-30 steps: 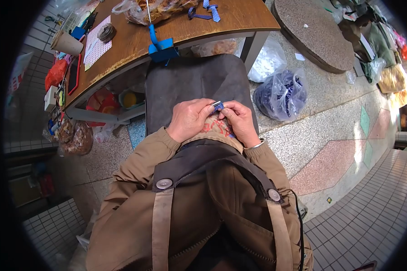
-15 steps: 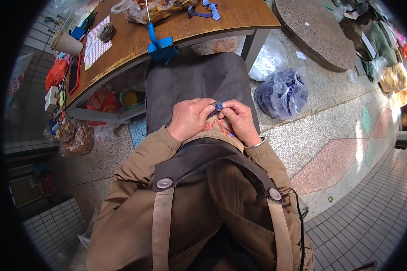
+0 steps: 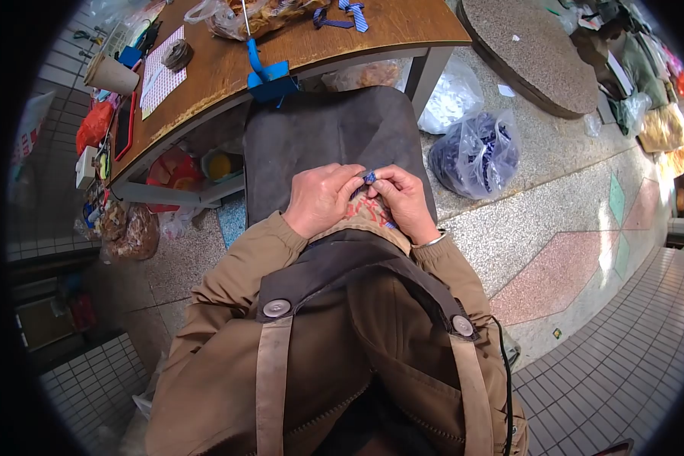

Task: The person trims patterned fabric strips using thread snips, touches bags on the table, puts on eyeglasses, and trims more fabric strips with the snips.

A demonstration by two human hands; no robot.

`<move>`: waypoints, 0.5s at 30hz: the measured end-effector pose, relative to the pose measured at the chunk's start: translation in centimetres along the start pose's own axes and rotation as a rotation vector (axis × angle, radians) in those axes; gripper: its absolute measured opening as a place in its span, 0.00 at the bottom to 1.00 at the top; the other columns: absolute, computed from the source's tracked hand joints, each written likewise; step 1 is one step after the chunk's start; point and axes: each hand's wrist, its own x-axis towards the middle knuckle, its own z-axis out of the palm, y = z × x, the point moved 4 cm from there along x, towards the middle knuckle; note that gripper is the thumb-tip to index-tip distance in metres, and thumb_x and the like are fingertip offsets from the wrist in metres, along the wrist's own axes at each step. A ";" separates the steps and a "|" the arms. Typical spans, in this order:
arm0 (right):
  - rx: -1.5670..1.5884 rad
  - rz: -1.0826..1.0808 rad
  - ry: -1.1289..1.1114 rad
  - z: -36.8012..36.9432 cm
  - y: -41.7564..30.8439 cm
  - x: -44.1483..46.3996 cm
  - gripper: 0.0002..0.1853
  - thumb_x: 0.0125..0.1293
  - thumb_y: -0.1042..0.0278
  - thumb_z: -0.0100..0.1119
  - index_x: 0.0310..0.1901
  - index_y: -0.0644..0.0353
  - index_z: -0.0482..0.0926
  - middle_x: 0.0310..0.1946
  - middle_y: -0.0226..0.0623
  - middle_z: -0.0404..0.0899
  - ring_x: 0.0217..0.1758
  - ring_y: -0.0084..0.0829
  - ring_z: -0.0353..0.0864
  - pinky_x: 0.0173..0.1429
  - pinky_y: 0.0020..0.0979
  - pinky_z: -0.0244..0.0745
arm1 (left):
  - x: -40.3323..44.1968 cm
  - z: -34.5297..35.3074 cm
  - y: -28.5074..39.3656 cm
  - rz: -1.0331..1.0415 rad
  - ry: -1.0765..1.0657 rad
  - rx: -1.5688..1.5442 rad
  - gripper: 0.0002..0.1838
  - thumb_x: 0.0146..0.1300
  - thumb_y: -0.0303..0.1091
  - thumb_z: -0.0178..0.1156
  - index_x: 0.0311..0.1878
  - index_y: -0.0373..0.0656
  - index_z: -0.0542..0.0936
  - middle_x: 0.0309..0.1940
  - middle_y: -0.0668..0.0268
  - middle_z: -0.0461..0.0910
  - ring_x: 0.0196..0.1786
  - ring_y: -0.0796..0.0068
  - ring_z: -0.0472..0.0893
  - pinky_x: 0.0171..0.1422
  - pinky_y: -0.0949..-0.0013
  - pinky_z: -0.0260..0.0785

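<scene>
Over my lap, my left hand [image 3: 321, 199] and my right hand [image 3: 404, 204] meet with their fingertips close together. Both are closed in a pinch on a small blue patterned necktie [image 3: 369, 178], most of it covered by my fingers. Beneath them lies a beige cloth [image 3: 365, 216] with red markings, spread over my lap. A dark padded surface [image 3: 330, 129] extends in front of my hands. Further off, two small blue neckties [image 3: 355, 15], one striped lighter, lie on the wooden table [image 3: 403, 34].
A blue bracket-like tool [image 3: 270, 80] sits at the table's edge, near a bag of brown material [image 3: 266, 17]. Left on the table are a paper cup [image 3: 112, 74] and a red-edged phone [image 3: 125, 125]. A clear bag of dark blue pieces [image 3: 475, 156] stands on the floor at right.
Both hands stay in nearly the same place, still pinching the blue necktie. The bit of it between the fingertips shows slightly differently.
</scene>
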 end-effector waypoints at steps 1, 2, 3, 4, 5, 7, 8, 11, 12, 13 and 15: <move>0.006 -0.001 0.000 0.0 0.0 0.0 0.06 0.66 0.79 0.53 0.42 0.64 0.80 0.31 0.32 0.79 0.33 0.19 0.74 0.42 0.18 0.69 | 0.0 0.0 0.0 -0.002 -0.009 -0.006 0.07 0.60 0.32 0.61 0.39 0.45 0.84 0.28 0.66 0.83 0.24 0.64 0.78 0.28 0.68 0.67; 0.011 -0.001 0.000 0.0 0.1 0.0 0.07 0.66 0.79 0.53 0.42 0.64 0.80 0.31 0.32 0.79 0.33 0.19 0.74 0.42 0.18 0.69 | 0.0 -0.1 0.0 -0.004 -0.017 -0.012 0.07 0.60 0.32 0.61 0.40 0.45 0.84 0.28 0.66 0.83 0.24 0.64 0.78 0.28 0.68 0.67; 0.016 -0.002 0.000 0.0 0.1 0.0 0.07 0.66 0.79 0.53 0.42 0.64 0.80 0.31 0.32 0.79 0.33 0.19 0.74 0.42 0.18 0.69 | 0.0 0.0 0.0 -0.005 -0.026 -0.019 0.07 0.60 0.31 0.61 0.40 0.45 0.84 0.28 0.66 0.83 0.24 0.64 0.78 0.28 0.68 0.67; 0.015 -0.002 0.000 0.0 0.0 0.0 0.07 0.66 0.79 0.53 0.42 0.64 0.80 0.31 0.32 0.79 0.33 0.19 0.74 0.42 0.18 0.69 | 0.0 0.0 0.0 -0.005 -0.026 -0.020 0.07 0.60 0.31 0.61 0.40 0.45 0.84 0.28 0.66 0.83 0.24 0.64 0.78 0.28 0.68 0.67; 0.014 0.004 -0.001 -0.1 0.0 0.0 0.07 0.66 0.79 0.53 0.42 0.64 0.80 0.31 0.32 0.79 0.33 0.19 0.74 0.42 0.18 0.69 | 0.1 0.1 -0.1 -0.026 -0.021 -0.059 0.07 0.60 0.31 0.61 0.40 0.44 0.84 0.28 0.66 0.83 0.24 0.64 0.78 0.28 0.68 0.67; 0.014 0.015 -0.005 -0.1 0.0 0.0 0.06 0.66 0.79 0.54 0.42 0.64 0.80 0.31 0.32 0.79 0.33 0.19 0.74 0.42 0.18 0.69 | 0.1 0.1 -0.4 -0.067 -0.013 -0.134 0.07 0.60 0.31 0.61 0.40 0.44 0.84 0.28 0.65 0.83 0.23 0.64 0.78 0.27 0.68 0.67; 0.013 0.022 -0.006 -0.1 0.0 0.0 0.06 0.66 0.79 0.54 0.42 0.64 0.80 0.32 0.32 0.79 0.33 0.19 0.74 0.42 0.18 0.69 | 0.1 0.1 -0.5 -0.088 -0.009 -0.173 0.07 0.60 0.31 0.60 0.40 0.44 0.84 0.28 0.65 0.83 0.23 0.64 0.78 0.27 0.68 0.67; 0.007 0.020 -0.011 -0.2 0.0 0.0 0.06 0.66 0.79 0.54 0.42 0.64 0.80 0.32 0.32 0.79 0.33 0.19 0.74 0.42 0.18 0.69 | 0.2 0.1 -0.3 -0.080 -0.029 -0.146 0.07 0.61 0.32 0.60 0.40 0.43 0.84 0.28 0.65 0.83 0.23 0.65 0.78 0.27 0.68 0.67; 0.004 0.019 -0.014 -0.2 0.0 0.0 0.06 0.66 0.79 0.54 0.42 0.64 0.80 0.32 0.32 0.79 0.33 0.19 0.74 0.42 0.18 0.69 | 0.2 0.1 -0.3 -0.076 -0.039 -0.133 0.07 0.61 0.32 0.60 0.40 0.43 0.84 0.28 0.65 0.83 0.23 0.65 0.78 0.27 0.68 0.67; 0.001 0.017 -0.016 -0.2 0.0 0.0 0.06 0.66 0.79 0.54 0.42 0.64 0.80 0.32 0.32 0.79 0.33 0.19 0.74 0.42 0.18 0.69 | 0.2 0.1 -0.3 -0.072 -0.050 -0.119 0.07 0.61 0.32 0.60 0.40 0.43 0.84 0.28 0.64 0.83 0.23 0.65 0.78 0.27 0.68 0.67; 0.001 0.021 -0.024 -0.2 0.1 0.0 0.06 0.66 0.79 0.55 0.42 0.64 0.80 0.32 0.32 0.79 0.33 0.19 0.74 0.42 0.18 0.69 | 0.1 0.2 -0.4 -0.069 -0.053 -0.121 0.07 0.61 0.32 0.60 0.40 0.43 0.84 0.28 0.64 0.83 0.23 0.65 0.78 0.27 0.68 0.67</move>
